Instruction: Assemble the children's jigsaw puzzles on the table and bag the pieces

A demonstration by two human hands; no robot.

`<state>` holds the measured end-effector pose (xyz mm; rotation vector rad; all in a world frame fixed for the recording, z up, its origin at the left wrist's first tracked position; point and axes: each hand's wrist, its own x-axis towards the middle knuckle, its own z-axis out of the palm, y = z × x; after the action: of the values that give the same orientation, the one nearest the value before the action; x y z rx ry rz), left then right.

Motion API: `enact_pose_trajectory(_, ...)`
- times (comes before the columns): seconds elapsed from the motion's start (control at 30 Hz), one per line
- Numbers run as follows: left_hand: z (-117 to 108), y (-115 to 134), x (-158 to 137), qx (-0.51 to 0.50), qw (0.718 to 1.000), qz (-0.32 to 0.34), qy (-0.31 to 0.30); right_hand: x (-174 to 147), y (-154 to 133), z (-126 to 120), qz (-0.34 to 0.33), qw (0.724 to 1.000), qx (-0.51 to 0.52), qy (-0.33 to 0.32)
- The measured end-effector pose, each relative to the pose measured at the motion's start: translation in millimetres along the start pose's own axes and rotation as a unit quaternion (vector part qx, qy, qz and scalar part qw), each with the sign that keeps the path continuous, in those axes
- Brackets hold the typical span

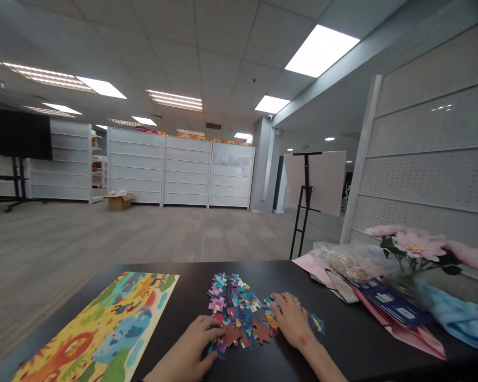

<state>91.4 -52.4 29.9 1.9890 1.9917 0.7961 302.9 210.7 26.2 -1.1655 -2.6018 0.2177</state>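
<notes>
Loose jigsaw puzzle pieces (242, 300) in purple, teal and brown lie in a spread cluster at the middle of the black table. At the cluster's near left edge rests my left hand (195, 345). Its thumb and fingers are apart, with a purple piece (220, 347) in the gap between them. My right hand (292, 320) lies flat over the right side of the cluster, fingers stretched out, covering some pieces. More pieces (317, 322) show just past its right edge. Left of the cluster is a colourful animal-picture sheet (115, 323), yellow with a blue elephant.
On the black table's (183, 297) right side lie a clear plastic bag (350, 260), pink paper (406, 331), a dark blue packet (394, 302) and a light blue cloth (458, 313). Pink flowers (420, 244) stand behind them. Beyond the table is an easel (306, 196).
</notes>
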Motion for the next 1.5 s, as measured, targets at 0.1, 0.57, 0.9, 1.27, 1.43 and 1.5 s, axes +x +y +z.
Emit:
enact_pose_trajectory(0.1,17,-15,9,-0.007,0.998,0.049,-0.032,13,-28,7,-0.022,0.999,0.025,-0.026)
enact_pose_trajectory(0.57,13,0,20,0.106,0.992,-0.071,-0.016,-9,-57,0,-0.298,0.943,0.113,-0.091)
enact_pose_trajectory(0.9,27,-33,32,0.178,0.978,-0.070,0.087,34,113,-79,0.007,0.994,-0.013,0.107)
enact_pose_trajectory(1.27,32,-31,40,0.169,0.973,-0.113,0.108,68,232,-85,0.087,0.980,-0.129,0.122)
enact_pose_trajectory(1.43,26,-27,37,0.099,0.982,-0.117,0.106,123,210,-52,0.060,0.986,-0.126,0.091)
enact_pose_trajectory(1.5,22,-26,37,0.077,0.984,-0.123,0.100,140,206,-48,0.083,0.986,-0.123,0.080)
